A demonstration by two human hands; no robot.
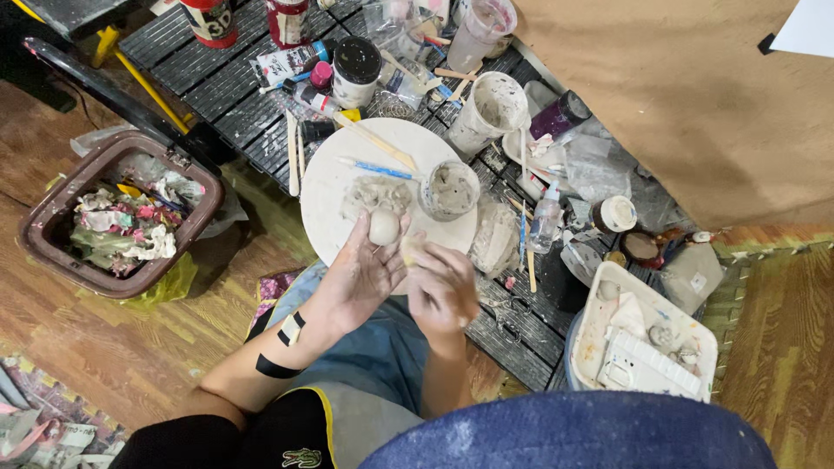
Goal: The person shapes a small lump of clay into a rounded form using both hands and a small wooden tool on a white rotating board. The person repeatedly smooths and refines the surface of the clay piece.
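My left hand holds a small pale clay ball at its fingertips, just over the near edge of a round white board. My right hand is curled beside it, back to the camera, with a little piece of clay at its fingertips; what it grips is mostly hidden. On the board lie a flat lump of grey clay, a small cup of grey slip and a blue-handled tool.
A dark slatted bench carries paint tubes, jars, a large white cup, wooden sticks and plastic wrap. A brown bin of scraps stands on the wood floor at left. A white tray sits at right.
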